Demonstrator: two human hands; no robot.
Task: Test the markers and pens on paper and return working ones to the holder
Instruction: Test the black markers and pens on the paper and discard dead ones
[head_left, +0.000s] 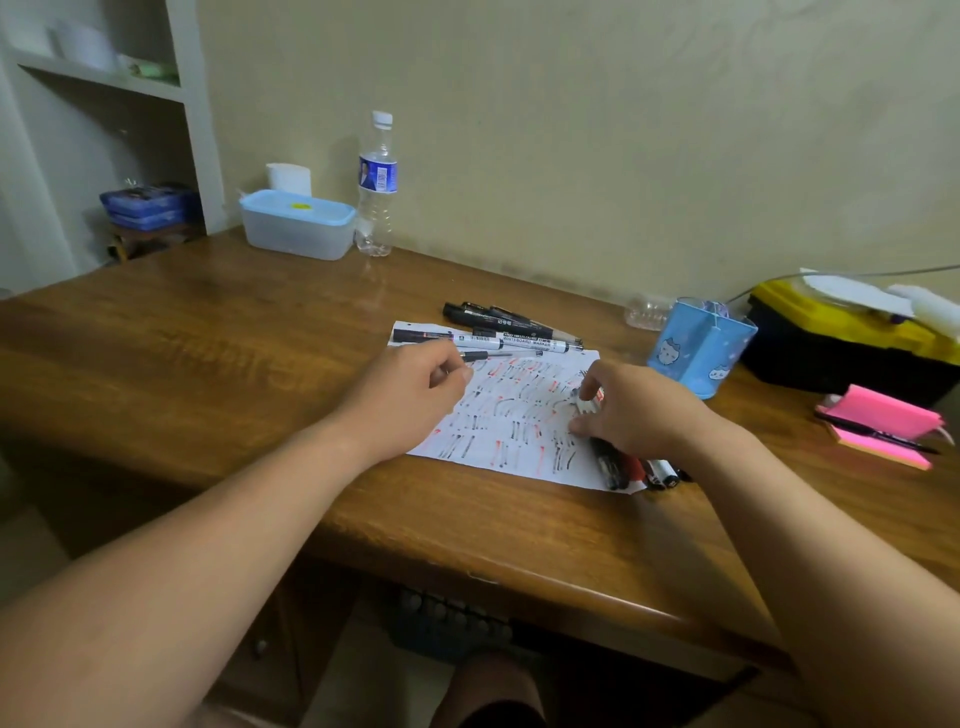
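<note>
A white paper (514, 421) covered with black and red test strokes lies on the wooden desk (208, 332). Several black and white markers (514, 332) lie across its far edge. My left hand (410, 395) has curled fingers and pinches the near end of a thin pen (501, 355) lying on the paper. My right hand (644, 410) grips a bunch of markers (631, 467) at the paper's right edge, their ends sticking out toward me. The blue cat-print holder (701, 353) stands just beyond my right hand; its inside is hidden.
A water bottle (376, 182) and a plastic box with a blue lid (297, 223) stand at the back left. A yellow and black toolbox (841, 338) and pink sticky notes (878, 426) with a pen on them sit at the right. A crushed clear bottle (647, 312) lies by the wall.
</note>
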